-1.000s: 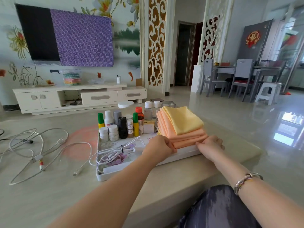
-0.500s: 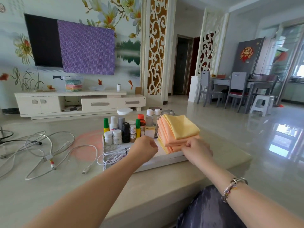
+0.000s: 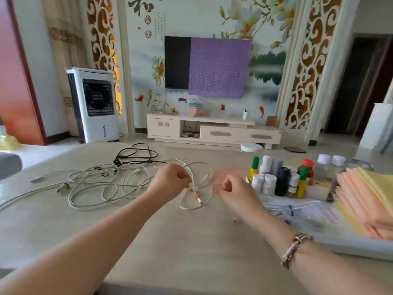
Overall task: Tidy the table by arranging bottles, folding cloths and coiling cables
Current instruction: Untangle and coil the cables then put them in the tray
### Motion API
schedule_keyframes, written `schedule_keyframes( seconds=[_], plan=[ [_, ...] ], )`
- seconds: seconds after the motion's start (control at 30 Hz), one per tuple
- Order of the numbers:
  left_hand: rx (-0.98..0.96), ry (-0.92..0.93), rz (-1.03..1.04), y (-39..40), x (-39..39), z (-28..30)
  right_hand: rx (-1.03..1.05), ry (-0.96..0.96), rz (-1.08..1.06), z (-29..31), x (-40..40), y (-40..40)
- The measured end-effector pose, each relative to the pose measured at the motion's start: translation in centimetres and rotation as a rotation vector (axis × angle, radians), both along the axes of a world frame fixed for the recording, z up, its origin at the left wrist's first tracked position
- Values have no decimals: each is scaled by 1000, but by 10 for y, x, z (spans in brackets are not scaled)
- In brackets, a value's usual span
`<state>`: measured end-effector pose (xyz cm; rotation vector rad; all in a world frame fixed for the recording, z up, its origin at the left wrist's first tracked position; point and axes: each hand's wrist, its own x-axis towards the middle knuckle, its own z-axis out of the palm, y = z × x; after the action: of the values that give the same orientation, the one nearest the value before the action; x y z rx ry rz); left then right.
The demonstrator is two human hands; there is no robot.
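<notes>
A person's two forearms reach over a beige desk (image 3: 191,241); the left hand (image 3: 170,184) has its grip curled at a white cable (image 3: 197,188) with a red-tipped plug, seemingly pinching it, while the right hand (image 3: 231,190) hovers just beside with fingers curled, holding nothing that can be made out. Bottles (image 3: 280,177) stand grouped and folded cloths (image 3: 365,194) lie stacked on a tray (image 3: 350,245) at right, so the cable-coiling step seems in hand. More tangled cables (image 3: 102,182) sprawl at left; next likely calls for freeing one cable and looping it.
</notes>
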<state>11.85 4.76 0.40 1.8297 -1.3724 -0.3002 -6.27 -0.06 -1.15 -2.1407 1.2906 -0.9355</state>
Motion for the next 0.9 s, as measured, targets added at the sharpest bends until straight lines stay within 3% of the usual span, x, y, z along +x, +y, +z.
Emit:
schedule_keyframes(
  seconds=[0.17, 0.27, 0.5, 0.6, 0.77, 0.9],
  plan=[
    [21, -5, 127, 8, 67, -23, -33, 33, 114, -10, 68, -19],
    [11, -32, 87, 2, 79, -32, -70, 109, 156, -15, 83, -36],
    [125, 47, -257, -7, 44, -37, -186, 630, 42, -15, 49, -71],
    [183, -46, -337, -5, 26, -40, -179, 837, -16, -18, 27, -75],
    [257, -200, -363, 3, 27, -37, -169, 910, -127, -21, 10, -72],
    [282, -185, -305, 7, 40, -31, -217, 962, -7, -13, 1, -68]
  ],
)
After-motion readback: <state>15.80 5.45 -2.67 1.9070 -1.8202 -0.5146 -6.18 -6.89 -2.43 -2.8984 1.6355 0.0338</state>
